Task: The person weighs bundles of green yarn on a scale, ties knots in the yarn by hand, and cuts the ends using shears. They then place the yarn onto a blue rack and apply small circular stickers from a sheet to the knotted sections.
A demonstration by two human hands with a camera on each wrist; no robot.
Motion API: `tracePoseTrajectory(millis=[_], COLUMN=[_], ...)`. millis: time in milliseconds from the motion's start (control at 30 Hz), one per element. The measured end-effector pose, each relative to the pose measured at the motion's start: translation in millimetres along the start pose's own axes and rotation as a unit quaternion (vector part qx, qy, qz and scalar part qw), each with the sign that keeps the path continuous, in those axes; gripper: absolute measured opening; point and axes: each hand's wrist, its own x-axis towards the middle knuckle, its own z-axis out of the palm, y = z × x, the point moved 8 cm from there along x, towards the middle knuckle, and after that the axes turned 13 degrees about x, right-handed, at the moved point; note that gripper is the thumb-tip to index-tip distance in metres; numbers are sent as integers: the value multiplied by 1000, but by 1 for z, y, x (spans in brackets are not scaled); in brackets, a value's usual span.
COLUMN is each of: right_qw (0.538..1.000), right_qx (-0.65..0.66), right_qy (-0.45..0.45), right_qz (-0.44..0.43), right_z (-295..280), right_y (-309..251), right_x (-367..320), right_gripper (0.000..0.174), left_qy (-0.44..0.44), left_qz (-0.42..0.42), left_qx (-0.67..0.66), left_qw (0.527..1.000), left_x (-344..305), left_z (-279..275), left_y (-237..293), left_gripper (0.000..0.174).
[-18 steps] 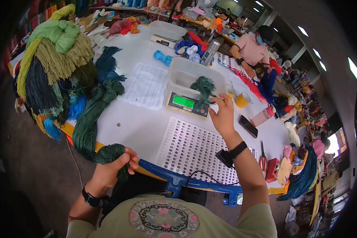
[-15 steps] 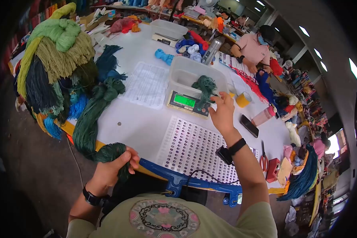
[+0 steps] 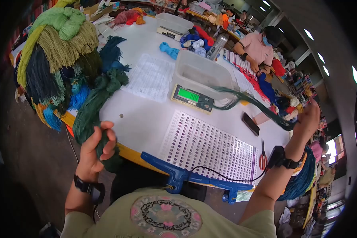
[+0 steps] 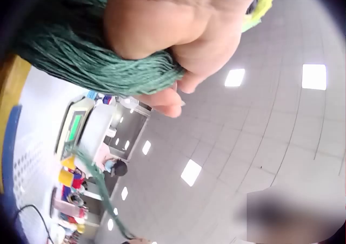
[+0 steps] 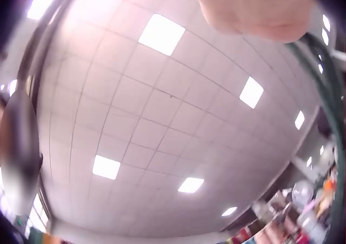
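Note:
My left hand (image 3: 97,144) is at the table's front left edge, fingers curled round a thick dark green thread skein (image 3: 89,115). In the left wrist view this skein (image 4: 102,65) passes between the thumb and fingers. Far to the right my right hand (image 3: 308,119) is raised, gripping one end of a long bundle of green threads (image 3: 261,104). That bundle sags from the hand back to the clear plastic bin (image 3: 204,65), over the front of the digital scale (image 3: 192,98), whose display glows green. The right wrist view shows part of the bundle (image 5: 324,92) hanging beside the hand.
A sheet with rows of dark dots (image 3: 210,148) lies before the scale, with a phone (image 3: 250,123) and scissors (image 3: 262,156) to its right. Piled skeins (image 3: 63,43) fill the left side. A blue clamp bar (image 3: 178,174) runs along the front edge. Another person (image 3: 255,49) sits opposite.
My right hand has swung right, away from the scale, drawing the bunched green threads out of the bin into a long strand. The left hand has risen slightly with its skein.

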Motion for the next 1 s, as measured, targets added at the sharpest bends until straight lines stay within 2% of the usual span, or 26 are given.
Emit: tracePoseTrajectory(millis=[33,67,100,133,167,233,267,300,333,367,400,467,500,567,667,733,867,933,1000], right_qw=[989,965,921,857,804,707,695,679,700,719,715,746,743,767,773,774,776,776,781], right_qx=[-99,-104,-120,21,67,97,145,191,169,147,147,146,145,169,183,190,189,183,160], right_qy=[-114,-225,-334,-412,-498,-565,-540,-513,-522,-529,-535,-517,-521,-491,-471,-453,-435,-440,-451], right_qz=[-7,80,163,308,316,414,452,489,457,426,425,394,395,377,383,398,415,413,401], right_z=[32,68,100,126,149,171,174,178,176,175,175,174,174,172,171,170,167,166,165], right_y=[-7,-8,-10,4,0,-13,-16,-20,-19,-19,-19,-17,-12,-4,-3,-2,5,8,9], right_x=[-19,-52,-91,-139,-180,-237,-255,-272,-273,-274,-279,-283,-290,-293,-296,-293,-293,-294,-296], right_gripper=[16,17,20,22,25,19,18,17,17,17,17,15,15,13,14,14,15,15,15], left_qy=[-36,-131,-191,-185,-206,-199,-135,-99,-62,-92,-121,-108,-102,-97,-52,-35,-72,-94,-112], left_qz=[1,16,-7,-14,-43,-66,-149,-187,-225,-133,-39,-28,-22,-6,-73,-67,-55,5,9], left_qx=[-28,0,36,91,109,178,225,247,264,157,47,41,37,50,82,37,12,14,25], left_qw=[999,991,981,978,972,961,953,946,936,974,991,993,994,994,993,996,996,995,993], left_x=[4,11,17,20,22,24,21,19,16,24,28,33,33,32,36,37,39,37,36], left_z=[17,39,62,86,107,139,135,128,121,125,130,120,117,118,110,111,117,124,129], left_y=[1,-4,-11,-14,-23,-33,-37,-42,-46,-48,-40,-47,-47,-43,-57,-57,-58,-47,-43], left_gripper=[29,30,30,30,32,33,33,32,32,31,30,25,21,20,21,21,20,19,19])
